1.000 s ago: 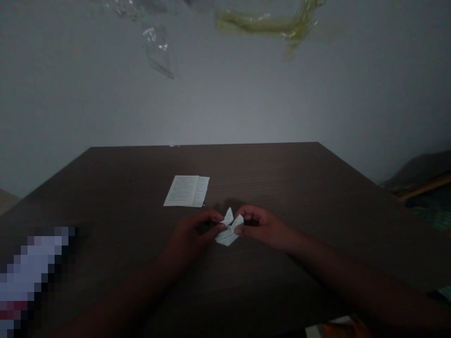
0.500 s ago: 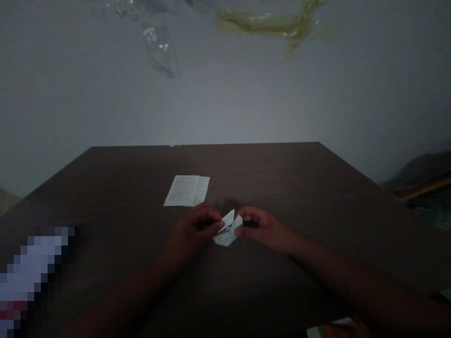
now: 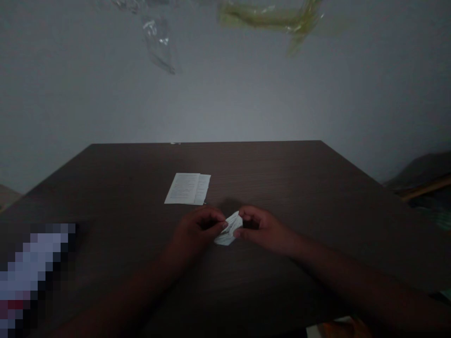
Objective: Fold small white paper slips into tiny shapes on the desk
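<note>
Between my two hands is a small folded piece of printed paper (image 3: 229,231), white with faint lines of text. My left hand (image 3: 202,227) pinches its left side between thumb and fingertips. On the opposite side, my right hand (image 3: 262,227) grips the edge with thumb below and fingers above. The paper is creased, and its layers lie close together; its exact folded shape is too dim to make out. Just beyond my left hand, two overlapping printed sheets (image 3: 186,188) lie flat on the table.
The dark wooden table (image 3: 282,183) reaches back to a grey wall (image 3: 225,103) with yellow tape (image 3: 260,16) and clear tape (image 3: 158,44) on it. A pixelated flat object (image 3: 38,263) lies at the left. Something orange and white (image 3: 338,327) shows at the bottom edge.
The paper's raised flaps, which stood apart with a gap between them, are now drawn together into a narrower shape. My hands stay in nearly the same place; the view has shifted slightly.
</note>
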{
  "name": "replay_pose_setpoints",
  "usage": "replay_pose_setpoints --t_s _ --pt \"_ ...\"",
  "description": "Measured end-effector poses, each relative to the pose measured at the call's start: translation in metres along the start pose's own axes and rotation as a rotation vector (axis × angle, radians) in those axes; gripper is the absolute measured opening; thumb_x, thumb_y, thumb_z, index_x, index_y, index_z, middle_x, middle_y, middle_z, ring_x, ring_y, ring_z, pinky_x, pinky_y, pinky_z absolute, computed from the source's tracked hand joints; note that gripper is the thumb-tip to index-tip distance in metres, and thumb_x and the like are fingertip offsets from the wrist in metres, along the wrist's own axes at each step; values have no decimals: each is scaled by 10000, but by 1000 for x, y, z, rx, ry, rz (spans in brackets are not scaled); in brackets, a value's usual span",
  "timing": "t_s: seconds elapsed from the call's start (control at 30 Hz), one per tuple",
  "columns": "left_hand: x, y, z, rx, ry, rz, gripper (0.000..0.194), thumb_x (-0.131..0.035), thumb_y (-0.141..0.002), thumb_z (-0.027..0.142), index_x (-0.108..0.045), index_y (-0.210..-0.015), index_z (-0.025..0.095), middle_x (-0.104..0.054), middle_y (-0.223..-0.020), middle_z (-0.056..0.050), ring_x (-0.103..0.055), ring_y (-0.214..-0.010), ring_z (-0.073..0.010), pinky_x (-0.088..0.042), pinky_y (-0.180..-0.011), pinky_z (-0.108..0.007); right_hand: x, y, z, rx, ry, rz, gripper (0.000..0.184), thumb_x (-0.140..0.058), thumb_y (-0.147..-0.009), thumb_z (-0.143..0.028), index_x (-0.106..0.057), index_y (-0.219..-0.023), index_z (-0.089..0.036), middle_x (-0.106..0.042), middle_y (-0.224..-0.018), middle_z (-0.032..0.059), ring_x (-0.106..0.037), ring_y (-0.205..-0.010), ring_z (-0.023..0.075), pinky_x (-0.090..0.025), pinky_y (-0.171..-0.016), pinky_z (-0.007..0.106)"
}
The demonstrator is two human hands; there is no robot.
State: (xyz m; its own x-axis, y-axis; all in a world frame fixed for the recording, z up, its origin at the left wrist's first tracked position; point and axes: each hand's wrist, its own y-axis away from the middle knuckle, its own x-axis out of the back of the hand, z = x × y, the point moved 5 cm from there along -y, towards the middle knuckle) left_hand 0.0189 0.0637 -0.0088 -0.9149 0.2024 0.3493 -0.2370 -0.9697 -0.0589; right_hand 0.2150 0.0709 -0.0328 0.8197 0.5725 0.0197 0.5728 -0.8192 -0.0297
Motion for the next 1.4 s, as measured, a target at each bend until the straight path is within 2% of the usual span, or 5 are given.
replay_pose_setpoints --t_s 0.2,0.43,0.63,0.93,1.4 --pt "-3 2 6 -112 -23 -8 100 -744 -901 306 -771 -843 228 -776 -923 -28 -717 -847 -214 -567 -813 -349 -2 0 2 -24 -52 17 241 -856 -885 -328 -653 -974 -234 -691 -913 -16 -677 -871 173 -537 -793 315" --pt "1 9 18 -365 -172 -54 102 -674 -991 183 -762 -1000 233 -782 -1069 -42 -754 -1003 -219 -597 -928 -370 6 -2 11 -3 -12 62 281 -872 -853 -285 -649 -1021 -246 -731 -1010 9 -721 -987 203 -573 -907 368" --pt "-4 8 7 -486 -341 -132 216 -674 -971 102 -744 -1125 236 -766 -1178 -63 -760 -1037 -223 -637 -932 -372 10 -1 1 80 360 77 168 -775 -919 -225 -660 -1040 -248 -737 -989 15 -706 -917 206 -560 -847 358" --pt "-7 4 -5 -469 -389 -175 244 -722 -952 114 -731 -1158 244 -752 -1261 -70 -752 -1131 -246 -639 -1033 -408 5 4 -19 456 757 -20 182 -651 -1045 -174 -663 -1209 -250 -745 -1222 96 -707 -1182 261 -592 -1034 445" --pt "-3 3 -2 -428 -424 -243 223 -727 -968 146 -737 -1160 258 -766 -1304 -77 -750 -1195 -265 -614 -1061 -426 7 0 -7 372 993 -76 39 -714 -1076 -250 -716 -1110 -230 -732 -1073 75 -703 -1049 256 -600 -955 422"
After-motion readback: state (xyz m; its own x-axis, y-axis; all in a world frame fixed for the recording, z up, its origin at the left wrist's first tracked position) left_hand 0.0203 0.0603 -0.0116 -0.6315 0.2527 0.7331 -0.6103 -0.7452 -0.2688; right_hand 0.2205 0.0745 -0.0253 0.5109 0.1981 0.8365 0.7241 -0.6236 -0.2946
